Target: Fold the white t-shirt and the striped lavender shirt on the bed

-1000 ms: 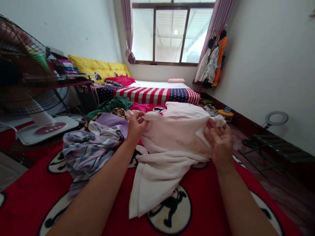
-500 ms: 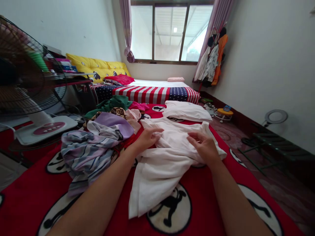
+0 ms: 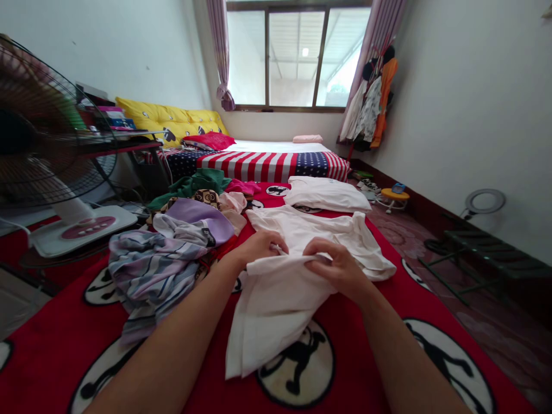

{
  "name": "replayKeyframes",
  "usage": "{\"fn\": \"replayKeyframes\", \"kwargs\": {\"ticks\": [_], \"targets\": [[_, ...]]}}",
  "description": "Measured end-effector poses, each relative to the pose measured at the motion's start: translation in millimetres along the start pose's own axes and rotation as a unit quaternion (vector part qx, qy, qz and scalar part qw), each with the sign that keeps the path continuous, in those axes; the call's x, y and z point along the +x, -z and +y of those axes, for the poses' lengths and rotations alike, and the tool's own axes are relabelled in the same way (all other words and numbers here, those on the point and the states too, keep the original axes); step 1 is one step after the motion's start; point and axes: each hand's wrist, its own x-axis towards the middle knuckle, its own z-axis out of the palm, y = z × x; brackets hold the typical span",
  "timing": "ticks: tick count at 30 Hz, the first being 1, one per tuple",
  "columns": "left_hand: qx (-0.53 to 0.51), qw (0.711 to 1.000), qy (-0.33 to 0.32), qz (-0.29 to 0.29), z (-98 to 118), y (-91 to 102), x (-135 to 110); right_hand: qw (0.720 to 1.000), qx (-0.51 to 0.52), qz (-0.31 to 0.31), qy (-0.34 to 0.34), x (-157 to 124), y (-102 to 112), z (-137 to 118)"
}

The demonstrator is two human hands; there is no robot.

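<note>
1. Both hands in the head view at the middle of a white garment (image 3: 287, 290), spread on a red blanket (image 3: 351, 359) with round cartoon figures.
2. Left hand (image 3: 261, 246): thumb and fingertips pinched together on a raised edge of white cloth; other fingers curled, partly out of sight.
3. Right hand (image 3: 338, 269): thumb and index finger clamped on the same edge, just to the right, with only a short stretch of cloth between the 2 grips.
4. Near part of the garment drawn toward the wearer, with 1 corner low and left; far part lying beyond the hands, rumpled at the right side.
5. Progress, as a judgement: partway with this garment. Cloth gathered into a crosswise fold at the middle; layers uneven, edges not yet lined up, creases left to smooth.
6. Beyond, near the far end of the blanket: 1 more white piece (image 3: 328, 194), compact and fairly flat, apart from the hands and seemingly done.
7. To the left, a loose heap, seemingly not yet sorted out: striped garment (image 3: 150, 264) nearest, then purple cloth (image 3: 200, 215), pale pink cloth (image 3: 233, 201) and green cloth (image 3: 202, 183). Exact count of pieces impossible to tell.
</note>
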Motion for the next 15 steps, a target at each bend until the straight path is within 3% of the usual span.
{"fn": "replayKeyframes", "kwargs": {"ticks": [3, 6, 8, 12, 14, 15], "targets": [[-0.033, 0.991, 0.055, 0.121, -15.9, 10.6, 0.8, 0.968, 0.181, 0.172, -0.002, -1.9, 24.7, 3.0], [-0.135, 0.955, 0.104, 0.244, -32.6, 25.7, -2.4, 0.891, 0.284, 0.353, 0.008, -6.3, 53.1, 15.7], [-0.209, 0.927, 0.11, 0.292, -39.3, 33.1, -6.0, 0.849, 0.313, 0.425, 0.024, -9.3, 68.6, 26.2], [-0.327, 0.864, 0.108, 0.368, -37.3, 39.0, -10.6, 0.798, 0.329, 0.504, -0.003, -14.6, 85.1, 39.4], [-0.382, 0.838, 0.104, 0.375, -29.8, 39.3, -10.2, 0.816, 0.296, 0.497, -0.016, -16.5, 86.9, 37.5], [-0.392, 0.841, 0.098, 0.361, -24.5, 39.1, -9.4, 0.833, 0.274, 0.481, -0.015, -16.9, 86.5, 34.1]]}}
